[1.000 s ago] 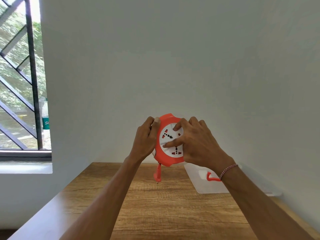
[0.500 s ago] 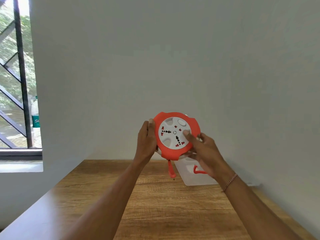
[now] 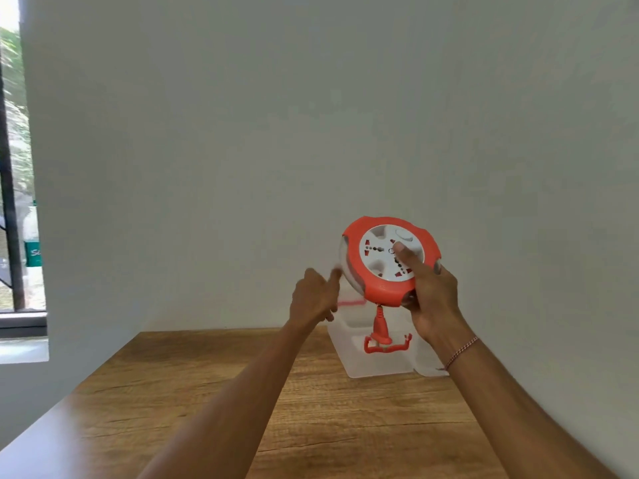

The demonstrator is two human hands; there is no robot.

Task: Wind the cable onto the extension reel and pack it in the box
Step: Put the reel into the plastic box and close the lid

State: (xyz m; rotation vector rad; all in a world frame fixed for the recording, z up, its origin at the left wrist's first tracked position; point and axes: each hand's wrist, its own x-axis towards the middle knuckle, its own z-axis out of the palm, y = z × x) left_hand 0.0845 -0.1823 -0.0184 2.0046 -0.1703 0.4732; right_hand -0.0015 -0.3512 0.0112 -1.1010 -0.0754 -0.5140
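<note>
The round orange extension reel (image 3: 377,285) with a white socket face is held up in the air, tilted toward me, above the box. My right hand (image 3: 430,299) grips its lower right edge, thumb lying across the white face. A short orange plug (image 3: 379,328) dangles from the reel's bottom. My left hand (image 3: 313,297) is just left of the reel, blurred, fingers loosely curled, holding nothing. The translucent plastic box (image 3: 380,361) with orange latches stands on the table under the reel, near the wall.
The wooden table (image 3: 242,409) stretches from the box toward me. A plain wall runs behind and along the right. A window with dark bars (image 3: 10,202) is at the far left, with a bottle (image 3: 33,250) on its sill.
My left hand has come off the reel's left edge. My right hand alone now carries the reel, which has moved right and over the box; the view has shifted right.
</note>
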